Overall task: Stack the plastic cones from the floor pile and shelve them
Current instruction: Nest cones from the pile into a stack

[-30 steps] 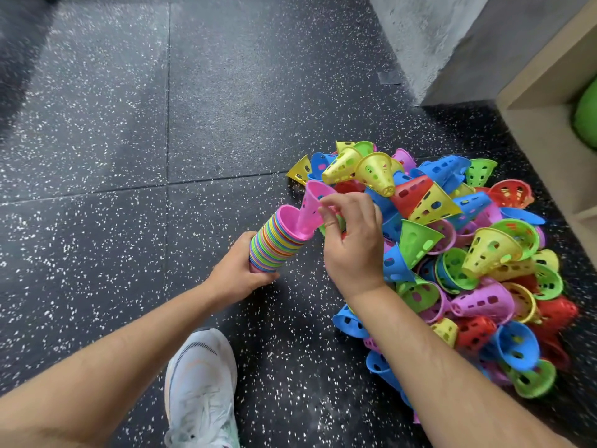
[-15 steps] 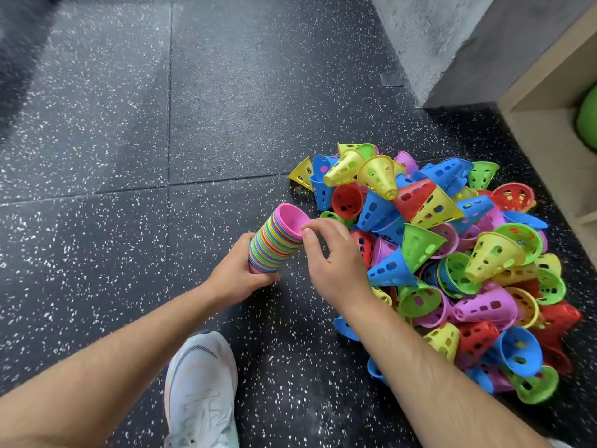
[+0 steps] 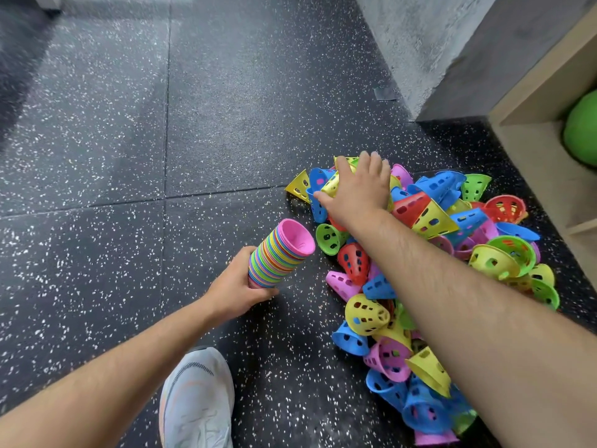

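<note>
Pink-topped cone stack (image 3: 278, 255) lies clasped in the left grip (image 3: 238, 287); right grip (image 3: 359, 189) rests spread atop the pile (image 3: 433, 219)

The right hand (image 3: 358, 189) lies over a yellow perforated plastic cone (image 3: 330, 187), fingertips (image 3: 371, 156) blurred, any grip hidden. The left hand (image 3: 235, 286) has its fingers behind the striped stack of nested plastic cones (image 3: 277, 253). Picture edges crop the round green ball (image 3: 581, 127) and grey running shoe (image 3: 197, 399).

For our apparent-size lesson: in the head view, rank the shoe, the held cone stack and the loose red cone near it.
1. shoe, though nearest the camera.
2. cone stack, in the left hand.
3. red cone.
</note>
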